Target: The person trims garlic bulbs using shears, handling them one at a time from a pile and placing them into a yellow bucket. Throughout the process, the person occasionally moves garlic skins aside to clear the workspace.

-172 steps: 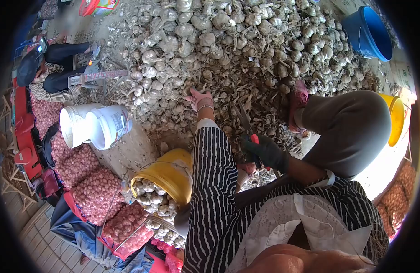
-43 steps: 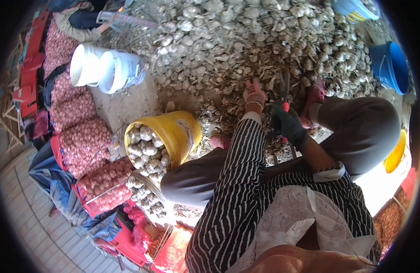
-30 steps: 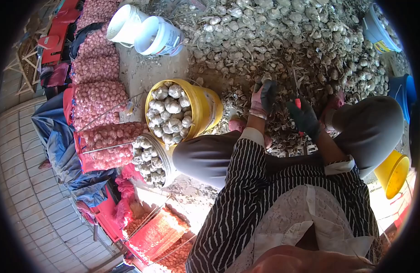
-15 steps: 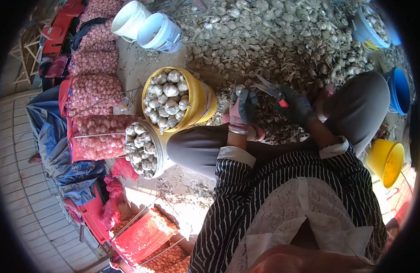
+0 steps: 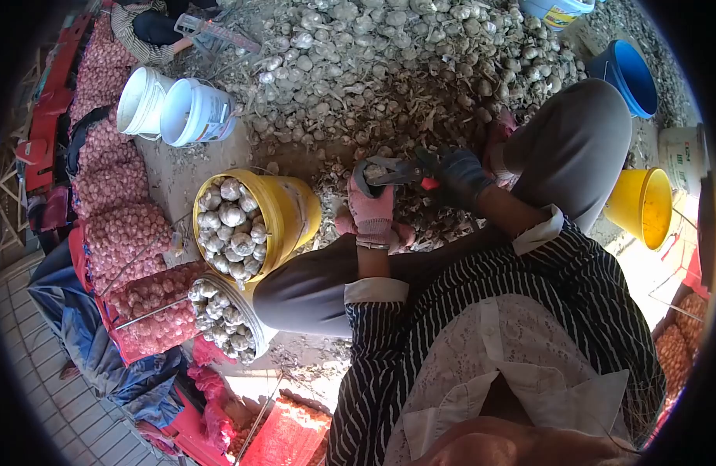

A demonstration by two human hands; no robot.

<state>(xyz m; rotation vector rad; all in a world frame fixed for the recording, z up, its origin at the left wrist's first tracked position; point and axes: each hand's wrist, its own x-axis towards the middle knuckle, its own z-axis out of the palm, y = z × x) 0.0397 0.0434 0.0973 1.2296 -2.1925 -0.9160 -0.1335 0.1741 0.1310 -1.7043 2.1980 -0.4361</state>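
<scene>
My left hand (image 5: pixel 371 208), in a pink and grey work glove, is closed around a garlic bulb (image 5: pixel 375 174). My right hand (image 5: pixel 461 177), in a dark glove, grips a pair of garden shears (image 5: pixel 405 172) with a red patch on the handle (image 5: pixel 429 184). Their metal blades point left and reach right up to the bulb. Both hands are between my knees, above a litter of dry skins and cut stalks (image 5: pixel 443 210). Just ahead of them spreads a big heap of garlic bulbs (image 5: pixel 373 66).
To my left stand a yellow bucket (image 5: pixel 300 213) and a white bucket (image 5: pixel 263 330), both full of bulbs. Farther off are two white pails (image 5: pixel 183 116) and a row of red net sacks (image 5: pixel 121 237). Blue (image 5: pixel 634 78) and yellow (image 5: pixel 645 206) buckets stand right. Another person's sleeve (image 5: pixel 140 35) shows at top left.
The shears have swung down and left, from pointing away to meeting the bulb in my left hand. My view has turned, shifting the left-hand buckets down and left and bringing another person into view.
</scene>
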